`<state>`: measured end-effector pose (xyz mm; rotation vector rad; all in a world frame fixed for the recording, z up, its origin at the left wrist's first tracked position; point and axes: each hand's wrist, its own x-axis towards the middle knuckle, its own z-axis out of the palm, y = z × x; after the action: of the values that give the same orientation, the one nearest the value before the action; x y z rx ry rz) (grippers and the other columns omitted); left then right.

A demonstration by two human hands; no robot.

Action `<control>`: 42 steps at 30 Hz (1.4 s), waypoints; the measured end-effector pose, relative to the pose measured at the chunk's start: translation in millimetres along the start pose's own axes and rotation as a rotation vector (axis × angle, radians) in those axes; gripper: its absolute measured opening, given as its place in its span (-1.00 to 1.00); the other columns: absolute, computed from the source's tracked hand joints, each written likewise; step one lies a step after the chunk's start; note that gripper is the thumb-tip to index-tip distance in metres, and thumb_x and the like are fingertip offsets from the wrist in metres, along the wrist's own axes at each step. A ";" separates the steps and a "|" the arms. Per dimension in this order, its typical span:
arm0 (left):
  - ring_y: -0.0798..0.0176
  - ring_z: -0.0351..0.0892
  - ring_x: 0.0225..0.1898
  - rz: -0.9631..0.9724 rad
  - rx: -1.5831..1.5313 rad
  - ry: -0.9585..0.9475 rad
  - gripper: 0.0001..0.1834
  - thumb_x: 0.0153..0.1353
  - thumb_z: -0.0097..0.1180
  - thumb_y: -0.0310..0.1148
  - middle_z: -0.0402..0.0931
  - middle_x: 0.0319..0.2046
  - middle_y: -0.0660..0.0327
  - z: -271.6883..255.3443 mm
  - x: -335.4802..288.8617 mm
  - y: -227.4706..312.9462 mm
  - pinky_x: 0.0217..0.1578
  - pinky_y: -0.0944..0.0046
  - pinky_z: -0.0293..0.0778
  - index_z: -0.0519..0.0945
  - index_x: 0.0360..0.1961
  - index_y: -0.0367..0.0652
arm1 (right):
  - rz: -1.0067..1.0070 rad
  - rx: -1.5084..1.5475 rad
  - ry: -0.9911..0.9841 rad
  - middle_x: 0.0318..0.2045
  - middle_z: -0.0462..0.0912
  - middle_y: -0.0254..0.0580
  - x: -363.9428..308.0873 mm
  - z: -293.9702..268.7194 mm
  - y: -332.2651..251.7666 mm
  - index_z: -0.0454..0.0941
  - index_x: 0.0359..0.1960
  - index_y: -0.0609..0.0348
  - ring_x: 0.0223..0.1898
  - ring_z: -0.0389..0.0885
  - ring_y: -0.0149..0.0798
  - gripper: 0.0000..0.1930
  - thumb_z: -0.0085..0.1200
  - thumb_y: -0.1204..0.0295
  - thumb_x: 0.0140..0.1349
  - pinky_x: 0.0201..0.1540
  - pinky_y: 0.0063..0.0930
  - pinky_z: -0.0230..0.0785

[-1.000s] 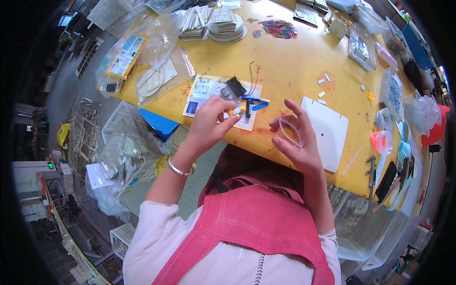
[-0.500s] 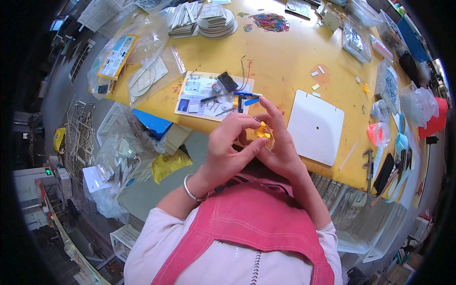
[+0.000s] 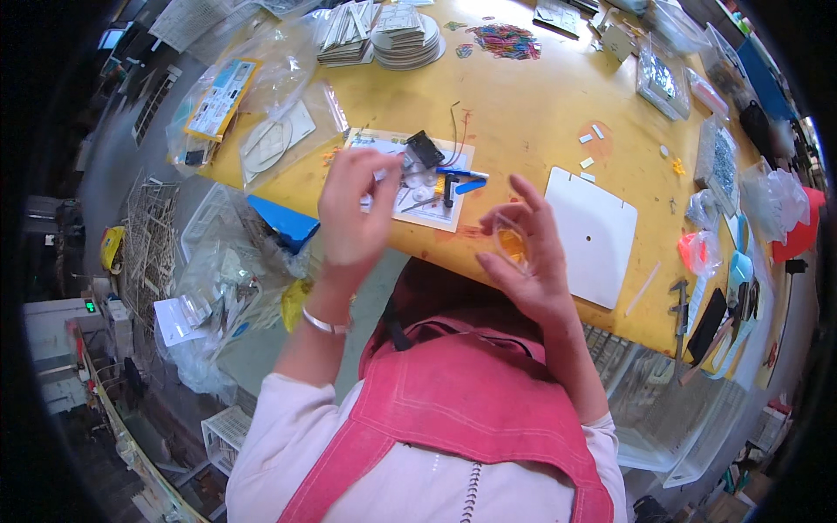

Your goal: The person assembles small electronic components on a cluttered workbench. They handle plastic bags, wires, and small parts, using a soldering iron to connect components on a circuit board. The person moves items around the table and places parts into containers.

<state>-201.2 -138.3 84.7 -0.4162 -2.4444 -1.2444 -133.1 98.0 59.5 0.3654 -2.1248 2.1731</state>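
My right hand [image 3: 536, 261] is above the table's front edge, its fingers curled around a small clear plastic bag [image 3: 512, 244] with something yellow-orange in it. Blurred by motion, my left hand [image 3: 356, 209] hovers over the left part of a printed sheet [image 3: 446, 213]. Its fingers bend toward the small parts there, and whether they hold anything is unclear. Lying on the sheet are a black battery box [image 3: 425, 148] with thin wires, clear round plastic pieces [image 3: 418, 183], a blue-and-white pen-like stick [image 3: 458, 173], a blue strip [image 3: 470, 186] and a black part [image 3: 450, 190].
Right of my hands lies a white square board [image 3: 591, 235]. Metal calipers [image 3: 680, 314] and other tools sit at the right edge. Toward the back are stacked pale discs [image 3: 407, 44] and colourful paper clips [image 3: 506, 41]. Clear bags [image 3: 292, 131] cover the left corner.
My hands were together around a yellow piece; now they are apart. The left has moved left and up over the sheet, while the right has shifted slightly right with the clear bag.
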 end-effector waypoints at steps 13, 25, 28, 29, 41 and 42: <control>0.12 0.68 -0.29 -0.087 0.285 -0.354 -0.74 0.20 0.41 -0.37 0.63 -0.19 0.10 27.0 42.6 -83.2 -0.22 0.17 0.58 0.65 -0.16 -0.24 | 0.072 0.007 0.061 -0.09 0.56 -0.19 -0.4 -9.7 1.7 0.08 0.59 0.18 0.03 0.54 -0.30 -0.09 0.30 0.65 0.22 0.28 -0.36 0.35; 0.38 0.56 -0.40 -0.090 -0.318 -0.371 -0.81 0.23 0.40 -0.50 0.60 -0.38 0.28 3.2 34.1 1.2 -0.35 0.29 0.47 0.61 -0.21 -0.21 | 0.072 0.032 0.030 -0.04 0.57 -0.20 -1.4 -7.9 8.0 0.08 0.59 0.19 0.10 0.54 -0.29 -0.10 0.30 0.62 0.25 0.33 -0.33 0.33; 0.20 0.60 -0.42 0.151 -0.359 -0.417 -0.82 0.19 0.40 -0.50 0.61 -0.39 0.21 17.9 16.1 44.4 -0.36 0.18 0.48 0.61 -0.24 -0.18 | 0.098 0.020 0.012 -0.03 0.56 -0.19 -1.8 -7.0 3.8 0.08 0.59 0.17 0.09 0.53 -0.30 -0.09 0.30 0.61 0.24 0.33 -0.35 0.32; 0.15 0.61 -0.40 0.256 -0.319 -0.413 -0.81 0.16 0.39 -0.50 0.61 -0.38 0.19 22.3 15.8 51.7 -0.35 0.15 0.49 0.60 -0.26 -0.17 | 0.085 -0.006 0.008 -0.02 0.56 -0.18 -1.5 -7.0 2.3 0.07 0.60 0.16 0.09 0.53 -0.30 -0.09 0.29 0.62 0.23 0.32 -0.36 0.33; 0.18 0.66 -0.24 0.263 -0.253 -0.435 -0.86 0.23 0.34 -0.52 0.69 -0.25 0.20 25.2 -13.2 40.2 -0.20 0.21 0.54 0.71 -0.17 -0.19 | 0.048 0.010 -0.007 -0.09 0.56 -0.19 -9.8 -13.2 3.8 0.11 0.58 0.19 0.00 0.57 -0.31 -0.10 0.23 0.70 0.18 0.18 -0.36 0.43; 0.22 0.66 -0.25 0.103 -0.294 -0.400 -0.85 0.24 0.33 -0.52 0.68 -0.24 0.20 17.2 -11.1 26.8 -0.20 0.23 0.53 0.71 -0.15 -0.20 | 0.043 0.037 0.028 -0.10 0.56 -0.20 -8.5 -15.7 4.1 0.12 0.57 0.21 -0.01 0.57 -0.32 -0.11 0.24 0.69 0.19 0.19 -0.35 0.44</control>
<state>-183.4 -110.1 89.3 -0.9415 -2.5122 -1.6100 -127.6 114.3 53.5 0.2924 -2.0999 2.2297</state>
